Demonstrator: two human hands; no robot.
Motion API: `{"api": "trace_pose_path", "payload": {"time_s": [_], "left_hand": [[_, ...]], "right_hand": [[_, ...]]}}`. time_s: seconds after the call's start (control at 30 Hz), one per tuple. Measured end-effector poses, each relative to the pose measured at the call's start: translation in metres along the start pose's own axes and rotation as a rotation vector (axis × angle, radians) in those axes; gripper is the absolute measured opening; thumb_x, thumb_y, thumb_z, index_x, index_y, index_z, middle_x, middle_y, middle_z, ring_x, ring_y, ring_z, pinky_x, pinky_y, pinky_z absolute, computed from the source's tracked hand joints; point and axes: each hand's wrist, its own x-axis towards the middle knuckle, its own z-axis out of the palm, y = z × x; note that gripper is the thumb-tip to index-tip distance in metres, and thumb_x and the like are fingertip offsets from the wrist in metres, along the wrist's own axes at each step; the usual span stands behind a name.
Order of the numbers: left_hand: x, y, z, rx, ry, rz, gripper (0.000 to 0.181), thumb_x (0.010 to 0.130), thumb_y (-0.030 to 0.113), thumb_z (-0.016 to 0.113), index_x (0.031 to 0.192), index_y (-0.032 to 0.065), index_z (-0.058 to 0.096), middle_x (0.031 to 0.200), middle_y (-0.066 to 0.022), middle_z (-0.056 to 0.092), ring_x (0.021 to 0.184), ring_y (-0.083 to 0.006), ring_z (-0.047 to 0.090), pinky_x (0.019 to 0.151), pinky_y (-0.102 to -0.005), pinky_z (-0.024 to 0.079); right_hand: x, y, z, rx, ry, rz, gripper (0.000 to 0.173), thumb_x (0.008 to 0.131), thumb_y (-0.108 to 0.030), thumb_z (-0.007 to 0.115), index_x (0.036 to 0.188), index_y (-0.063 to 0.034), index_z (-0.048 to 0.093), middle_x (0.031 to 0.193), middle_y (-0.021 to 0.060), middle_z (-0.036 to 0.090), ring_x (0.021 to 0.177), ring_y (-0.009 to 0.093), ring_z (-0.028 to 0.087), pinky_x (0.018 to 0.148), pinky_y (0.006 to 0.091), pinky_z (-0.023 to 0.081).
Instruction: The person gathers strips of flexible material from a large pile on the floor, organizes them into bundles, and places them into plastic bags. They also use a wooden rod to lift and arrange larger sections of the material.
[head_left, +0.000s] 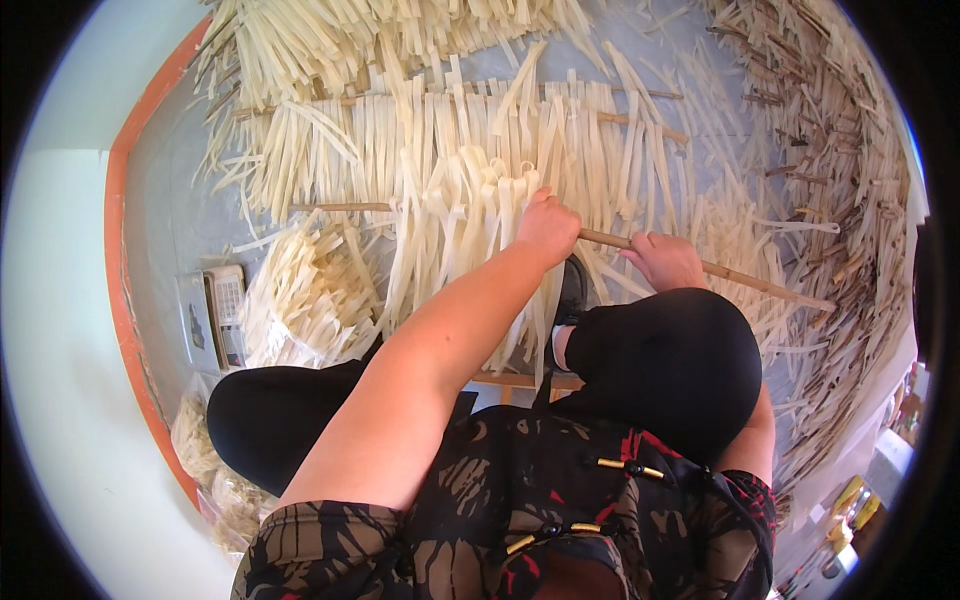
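Observation:
A thin wooden stick (757, 283) lies crosswise above my knees, slanting down to the right. Pale, flat, noodle-like strips (450, 214) are looped over its middle part and hang down on both sides of my line of sight. My left hand (550, 225) is closed around the stick at the right end of these strips, with some strips against its fingers. Farther right, my right hand (666, 261) grips the bare part of the stick between thumb and fingers. The stick's left end (337, 207) shows beyond the strips.
More sticks (645, 126) with pale strips lie on the grey floor ahead. A heap of strips (307, 292) in clear plastic sits left, beside a calculator (226, 292). Brownish strips and sticks (847, 210) are piled along the right. A wall (67, 300) with an orange base bounds the left.

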Motion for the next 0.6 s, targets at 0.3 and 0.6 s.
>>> {"api": "trace_pose_path", "payload": {"time_s": [0.3, 0.6], "left_hand": [[-0.019, 0.001, -0.011, -0.056, -0.054, -0.021, 0.016, 0.077, 0.031, 0.065, 0.079, 0.0158, 0.07, 0.078, -0.0042, 0.067, 0.087, -0.0217, 0.061, 0.086, -0.0356, 0.039], [-0.023, -0.005, -0.03, -0.111, -0.092, -0.076, 0.02, 0.079, 0.036, 0.064, 0.079, 0.0172, 0.07, 0.077, -0.003, 0.067, 0.082, -0.0226, 0.062, 0.082, -0.0363, 0.04]], "right_hand": [[-0.015, 0.008, -0.07, 0.328, -0.417, 0.237, 0.035, 0.088, -0.04, 0.056, 0.08, -0.007, 0.05, 0.066, 0.0094, 0.057, 0.07, 0.032, 0.061, 0.06, 0.0402, 0.047], [-0.051, 0.029, -0.072, -0.279, -0.048, 0.028, 0.035, 0.088, -0.041, 0.054, 0.076, -0.0093, 0.05, 0.07, 0.008, 0.056, 0.069, 0.03, 0.06, 0.06, 0.0414, 0.047]]}}
